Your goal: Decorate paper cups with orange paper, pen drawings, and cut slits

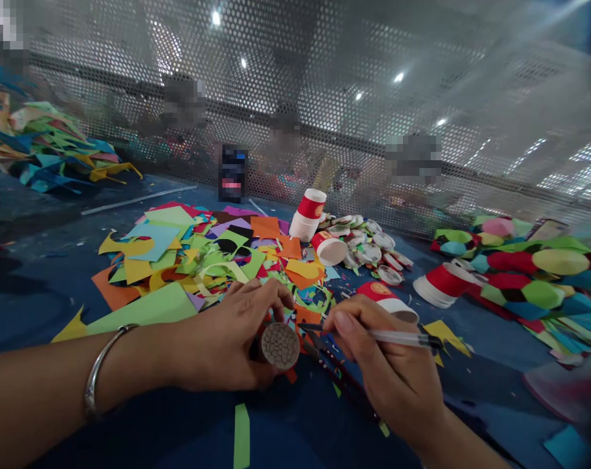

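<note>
Near the front middle, my left hand [237, 332] is wrapped round a small round object [280, 346] whose top has a brownish, cracked pattern. A silver bangle circles the left wrist. Just to the right, my right hand [378, 358] pinches a pen [405, 338] with a clear barrel, its tip pointing left toward the round object. Dark scissors [342, 372] lie on the blue table [188, 430] between and below the hands, partly covered by the right hand. Scraps of coloured paper [227, 260] are heaped behind the left hand.
Red and white paper cups [309, 212] stand and lie behind the hands, beside a pile of round lids [368, 244]. Coloured paper shapes [524, 273] lie at the right, and a paper pile [51, 143] at the far left. A perforated screen [276, 85] rises behind.
</note>
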Demonstrator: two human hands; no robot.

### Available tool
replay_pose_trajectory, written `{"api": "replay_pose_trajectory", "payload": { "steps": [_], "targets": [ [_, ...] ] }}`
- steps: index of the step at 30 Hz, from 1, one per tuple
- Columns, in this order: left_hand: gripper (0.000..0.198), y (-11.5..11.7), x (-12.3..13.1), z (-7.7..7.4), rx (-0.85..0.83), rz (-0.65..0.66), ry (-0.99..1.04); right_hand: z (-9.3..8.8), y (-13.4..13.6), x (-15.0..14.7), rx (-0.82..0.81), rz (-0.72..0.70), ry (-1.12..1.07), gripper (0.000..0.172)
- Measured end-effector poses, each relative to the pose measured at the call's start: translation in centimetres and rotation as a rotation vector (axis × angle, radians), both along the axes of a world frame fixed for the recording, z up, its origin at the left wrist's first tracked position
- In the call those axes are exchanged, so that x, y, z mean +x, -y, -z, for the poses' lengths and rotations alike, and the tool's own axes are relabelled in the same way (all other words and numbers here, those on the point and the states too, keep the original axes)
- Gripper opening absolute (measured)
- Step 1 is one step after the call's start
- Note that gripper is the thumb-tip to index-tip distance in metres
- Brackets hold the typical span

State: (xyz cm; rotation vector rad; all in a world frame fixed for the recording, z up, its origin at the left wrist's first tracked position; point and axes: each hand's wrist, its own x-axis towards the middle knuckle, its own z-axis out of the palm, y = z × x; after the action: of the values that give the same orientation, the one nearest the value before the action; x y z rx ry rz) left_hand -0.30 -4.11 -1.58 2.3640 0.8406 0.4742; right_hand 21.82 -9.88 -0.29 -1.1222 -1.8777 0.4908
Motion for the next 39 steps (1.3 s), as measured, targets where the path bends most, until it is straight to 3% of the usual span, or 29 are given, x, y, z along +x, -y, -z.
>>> {"api": "replay_pose_trajectory", "payload": {
  "steps": [6,39],
  "targets": [
    [0.06,-0.1,0.0,0.2,0.009,0.01,0.032,0.2,-0.1,-0.3,-0.031,-0.058,0.037,0.027],
    [0.065,0.0,0.1,0.3,0.1,0.006,0.04,1.2,-0.5,-1.2,-0.146,-0.034,0.128,0.032]
  ]
}}
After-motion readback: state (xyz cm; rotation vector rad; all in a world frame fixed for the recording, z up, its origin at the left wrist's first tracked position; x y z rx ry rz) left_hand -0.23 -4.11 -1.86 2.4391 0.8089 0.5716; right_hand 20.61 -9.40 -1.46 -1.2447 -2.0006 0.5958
